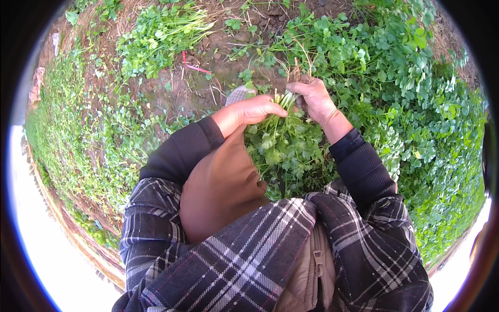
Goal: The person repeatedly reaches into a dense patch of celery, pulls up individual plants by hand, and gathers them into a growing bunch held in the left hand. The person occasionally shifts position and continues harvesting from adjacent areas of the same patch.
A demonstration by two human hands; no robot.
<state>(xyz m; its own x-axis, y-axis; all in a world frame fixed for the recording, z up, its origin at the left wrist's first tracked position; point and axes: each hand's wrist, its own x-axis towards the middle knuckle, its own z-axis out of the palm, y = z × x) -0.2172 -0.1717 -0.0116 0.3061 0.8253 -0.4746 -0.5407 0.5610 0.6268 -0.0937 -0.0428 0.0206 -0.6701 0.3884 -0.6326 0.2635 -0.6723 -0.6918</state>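
Observation:
Between my two hands hangs a bunch of leafy greens [280,143], coriander or celery by its look, with pale stems up and leaves down toward my lap. My left hand [254,109] is closed round the stems from the left, its thumb lying across them. At the stem ends my right hand [310,93] is closed too, fingers curled and partly hidden. Thin dry brown strands [296,69] stick out above it; whether they are roots or straw I cannot tell.
A loose pile of the same greens [156,44] lies on the soil at the far left. Near it is a pink ribbon [196,67]. Dense growing plants [374,88] fill the right side. A light patterned shoe [239,95] shows beside my left wrist.

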